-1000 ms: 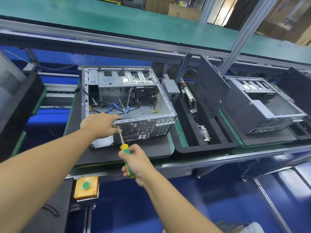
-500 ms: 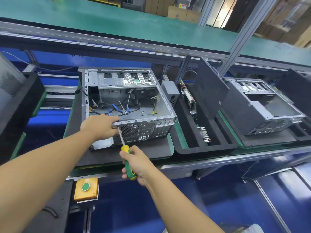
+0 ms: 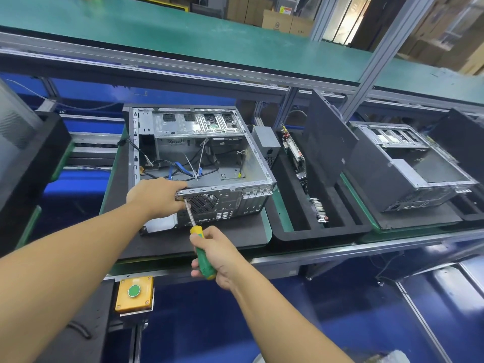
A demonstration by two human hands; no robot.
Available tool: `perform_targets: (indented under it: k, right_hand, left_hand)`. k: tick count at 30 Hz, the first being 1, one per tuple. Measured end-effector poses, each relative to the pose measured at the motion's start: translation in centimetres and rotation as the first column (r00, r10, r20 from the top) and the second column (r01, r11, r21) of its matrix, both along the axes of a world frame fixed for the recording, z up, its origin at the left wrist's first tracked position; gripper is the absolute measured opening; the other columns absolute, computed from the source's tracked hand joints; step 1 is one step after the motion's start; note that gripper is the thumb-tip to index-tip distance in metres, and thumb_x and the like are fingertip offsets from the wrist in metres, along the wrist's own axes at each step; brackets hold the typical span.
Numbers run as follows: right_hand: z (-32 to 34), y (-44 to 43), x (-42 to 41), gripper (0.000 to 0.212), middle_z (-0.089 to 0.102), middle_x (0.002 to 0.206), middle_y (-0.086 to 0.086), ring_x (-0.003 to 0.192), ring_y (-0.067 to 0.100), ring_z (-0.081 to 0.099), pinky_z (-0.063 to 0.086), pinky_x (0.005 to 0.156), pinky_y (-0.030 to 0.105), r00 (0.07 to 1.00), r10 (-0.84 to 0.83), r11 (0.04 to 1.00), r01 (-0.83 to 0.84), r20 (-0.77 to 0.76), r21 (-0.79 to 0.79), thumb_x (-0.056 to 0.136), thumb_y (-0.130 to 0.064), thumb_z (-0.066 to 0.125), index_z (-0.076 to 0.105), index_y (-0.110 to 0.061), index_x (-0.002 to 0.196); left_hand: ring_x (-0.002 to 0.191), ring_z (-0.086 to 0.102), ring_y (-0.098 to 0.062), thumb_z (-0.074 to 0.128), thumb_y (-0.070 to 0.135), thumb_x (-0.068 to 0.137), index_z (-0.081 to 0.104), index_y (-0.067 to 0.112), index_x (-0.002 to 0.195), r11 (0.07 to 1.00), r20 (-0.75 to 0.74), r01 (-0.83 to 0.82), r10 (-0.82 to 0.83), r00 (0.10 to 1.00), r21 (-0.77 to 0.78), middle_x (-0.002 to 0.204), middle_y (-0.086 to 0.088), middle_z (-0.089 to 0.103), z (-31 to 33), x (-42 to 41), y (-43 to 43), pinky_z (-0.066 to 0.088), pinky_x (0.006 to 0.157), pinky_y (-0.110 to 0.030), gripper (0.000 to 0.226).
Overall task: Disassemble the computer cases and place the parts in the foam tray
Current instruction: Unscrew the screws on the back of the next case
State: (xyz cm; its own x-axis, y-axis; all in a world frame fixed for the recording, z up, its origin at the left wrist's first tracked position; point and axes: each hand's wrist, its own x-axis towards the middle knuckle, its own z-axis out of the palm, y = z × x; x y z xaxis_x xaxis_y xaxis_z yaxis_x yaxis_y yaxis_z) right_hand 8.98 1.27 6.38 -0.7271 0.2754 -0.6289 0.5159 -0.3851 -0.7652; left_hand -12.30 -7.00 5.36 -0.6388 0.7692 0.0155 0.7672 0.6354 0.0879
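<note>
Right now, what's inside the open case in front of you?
Inside the case: loose black and blue cables, white ties and a drive cage at the back. The left hand, gripping the rim, hides the near-left corner.

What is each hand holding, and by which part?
Right hand grips the screwdriver by its green handle; left hand holds the computer case at its rim.

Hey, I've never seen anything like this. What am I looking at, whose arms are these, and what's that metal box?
No robot here: these are a person's own arms, filmed by a camera worn on their head, looking down. The left hand grips the near rim of an open computer case lying on a workbench. The right hand holds a green screwdriver, its tip at the case's rear panel. Beside it, a black foam tray holds circuit boards.
</note>
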Motion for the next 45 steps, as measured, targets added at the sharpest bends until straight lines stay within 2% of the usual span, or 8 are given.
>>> perform_targets:
  k: [5,12,21,24,27,35,39,45]
  right_hand:
    - [1.5,0.4,-0.4,0.039,0.064,0.081,0.006,0.058,0.016,0.055,0.048,0.055,0.028,0.992,0.122,0.952,-0.109,0.028,-0.287,0.1,-0.041,0.042,0.063,-0.009,0.097]
    - [0.1,0.1,0.1,0.021,0.055,0.092,0.004,0.06,0.013,0.064,0.056,0.051,0.031,0.999,0.031,0.999,-0.031,-0.021,0.011,0.094,-0.033,0.067,0.052,-0.019,0.093]
    - [1.4,0.5,0.0,0.035,0.061,0.077,0.006,0.056,0.017,0.049,0.042,0.048,0.027,0.998,0.065,0.963,-0.062,0.004,-0.261,0.099,-0.028,0.038,0.065,-0.005,0.097]
    - [0.9,0.4,0.1,0.014,0.059,0.086,0.006,0.063,0.017,0.056,0.051,0.051,0.029,0.997,0.064,0.987,-0.069,-0.039,-0.146,0.099,-0.025,0.055,0.059,-0.013,0.094]
    - [0.2,0.3,0.4,0.018,0.054,0.094,0.005,0.063,0.016,0.065,0.057,0.05,0.032,0.999,0.036,0.999,-0.037,-0.035,-0.039,0.095,-0.027,0.067,0.051,-0.019,0.095]
    - [1.4,0.4,0.1,0.035,0.064,0.083,0.006,0.058,0.016,0.052,0.046,0.052,0.029,0.994,0.112,0.968,-0.11,-0.004,-0.227,0.103,-0.032,0.036,0.062,-0.008,0.101]
    - [0.8,0.3,0.5,0.01,0.064,0.087,0.006,0.059,0.015,0.059,0.051,0.051,0.029,0.996,0.067,0.994,-0.072,-0.06,-0.078,0.101,-0.023,0.056,0.054,-0.013,0.098]
    - [0.7,0.2,0.3,0.018,0.06,0.084,0.006,0.053,0.015,0.054,0.045,0.044,0.026,0.998,0.022,0.997,-0.026,-0.052,-0.076,0.098,-0.03,0.06,0.054,-0.013,0.097]
  left_hand:
    - [0.073,0.055,-0.023,0.044,0.08,0.082,0.048,0.046,0.107,1.0,-0.018,0.003,-0.004,1.0,-0.025,0.081,0.009,0.06,-0.1,-0.1,0.1,0.032,0.053,-0.03,0.043]
    - [0.072,0.052,-0.022,0.043,0.079,0.083,0.049,0.049,0.115,1.0,-0.027,-0.009,0.009,1.0,-0.025,0.09,0.007,0.066,-0.1,-0.1,0.0,0.034,0.054,-0.03,0.045]
    - [0.071,0.054,-0.023,0.044,0.078,0.083,0.05,0.047,0.109,1.0,-0.013,-0.013,0.013,1.0,-0.026,0.077,0.01,0.056,0.0,0.0,0.1,0.036,0.055,-0.031,0.041]
    - [0.072,0.054,-0.024,0.044,0.08,0.082,0.05,0.047,0.11,0.999,-0.013,-0.008,0.008,1.0,-0.032,0.079,0.009,0.057,0.0,0.0,0.0,0.034,0.055,-0.031,0.043]
    - [0.072,0.054,-0.024,0.042,0.078,0.083,0.05,0.045,0.11,1.0,0.004,-0.013,0.013,1.0,-0.026,0.078,0.009,0.058,0.0,-0.1,0.1,0.037,0.058,-0.031,0.043]
    - [0.076,0.059,-0.025,0.042,0.079,0.082,0.049,0.04,0.103,1.0,-0.018,-0.003,0.003,1.0,-0.031,0.081,0.007,0.062,0.0,0.1,-0.1,0.035,0.055,-0.031,0.045]
    - [0.08,0.062,-0.023,0.045,0.077,0.083,0.049,0.037,0.093,1.0,0.001,0.011,-0.011,1.0,-0.005,0.079,0.011,0.057,0.1,0.2,-0.1,0.037,0.056,-0.031,0.041]
    - [0.091,0.062,-0.021,0.052,0.067,0.088,0.056,0.04,0.104,1.0,0.036,0.024,-0.024,0.999,0.02,0.09,0.012,0.057,0.7,0.5,-0.1,0.04,0.06,-0.031,0.032]
